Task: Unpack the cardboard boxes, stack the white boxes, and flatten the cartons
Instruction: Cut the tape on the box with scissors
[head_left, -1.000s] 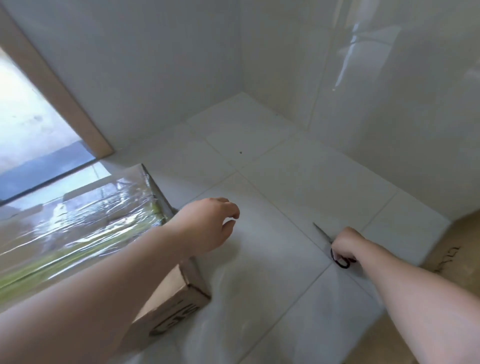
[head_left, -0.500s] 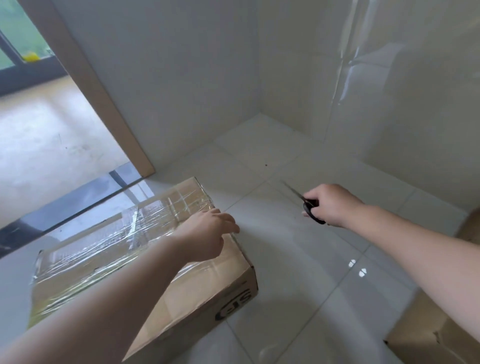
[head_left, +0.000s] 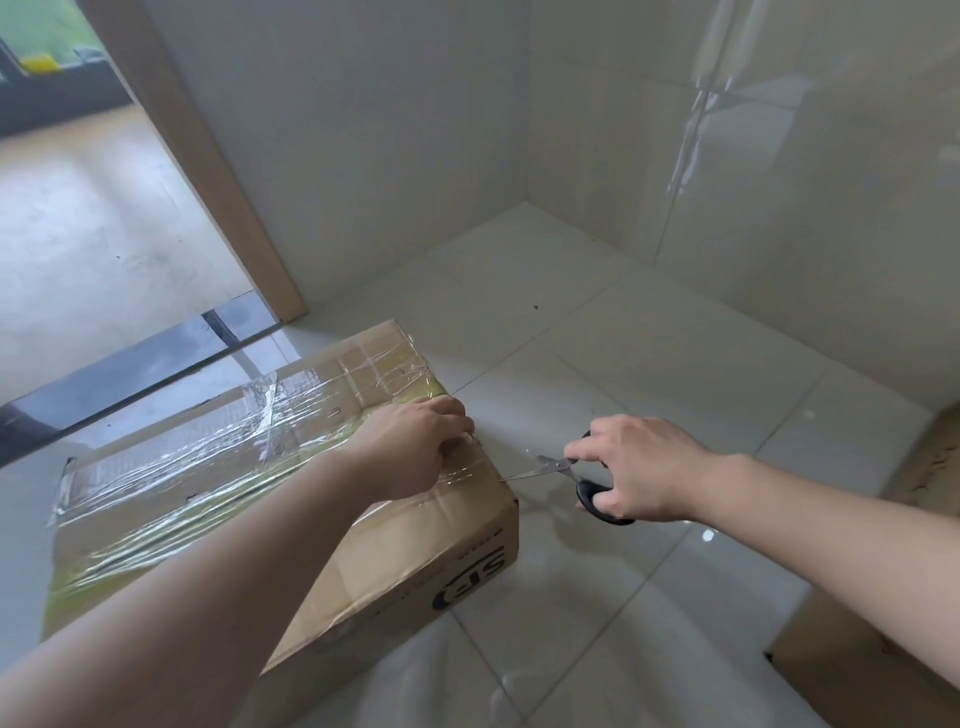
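— Looking down at the cardboard box (head_left: 291, 499) on the floor (head_left: 649, 364), I have it lying with its long axis running from my near left up toward the far right, taped top face up. Where do you read the hands?

— Your left hand (head_left: 410, 452) is on the box's right end, fingers curled at the top edge; it seems to pinch the clear tape (head_left: 218, 441) there, though I can't tell for sure. Your right hand (head_left: 639, 467) is off the box, just to its right, its grip closed round the black handles of the scissors (head_left: 566, 478).

— Agreed. The blades point left, straight at that right end, and the tip looks to touch the top edge just below my left fingers. So the box lies to the left of the scissor grip, and the tape seam runs away from the tip along the long axis.

— Then I judge the cut must travel leftward, down the length of the top. The right hand is the one placed for it.

— My worry is the left fingers sitting so near the blade tip. Nothing is unpacked yet; the box looks sealed.
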